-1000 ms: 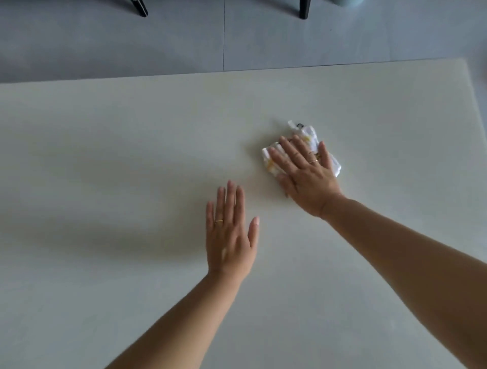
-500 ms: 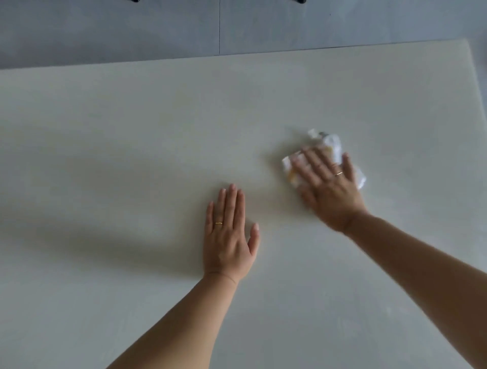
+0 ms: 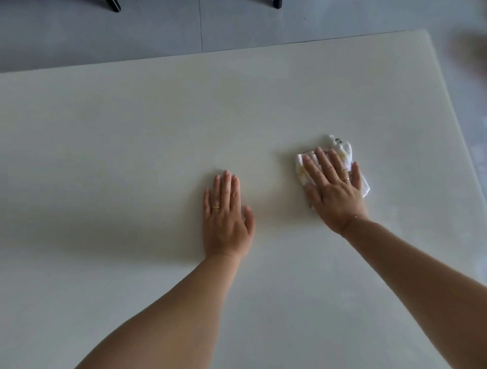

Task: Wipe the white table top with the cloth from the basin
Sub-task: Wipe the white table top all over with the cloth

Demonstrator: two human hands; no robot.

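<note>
Counted: one desk (image 3: 131, 158), one cloth (image 3: 344, 152), two hands, two rings, two dark legs.

The white desk fills most of the frame. Its far edge and right edge show; its left and near edges are cut off by the frame.

The left hand (image 3: 226, 218), centre of frame, lies palm down on the bare desk, fingers straight and close together, thumb slightly out. It holds nothing. A gold ring (image 3: 215, 207) sits on one finger.

The right hand (image 3: 334, 195), right of centre, presses flat on the cloth with fingers straight and slightly spread, not curled round it. It bears a second gold ring (image 3: 345, 178).

The cloth is white, crumpled, with yellowish marks, and lies on the desk towards its right side. Its middle is hidden under the right hand; only the margins show beyond the fingers. A small dark speck at its far end is not identifiable.

Both forearms are cut off by the frame. On the grey floor (image 3: 105, 34), top of frame, the two legs (image 3: 113, 5) (image 3: 276, 3) are cut off by the top edge. A blurred patch at upper right cannot be identified.
</note>
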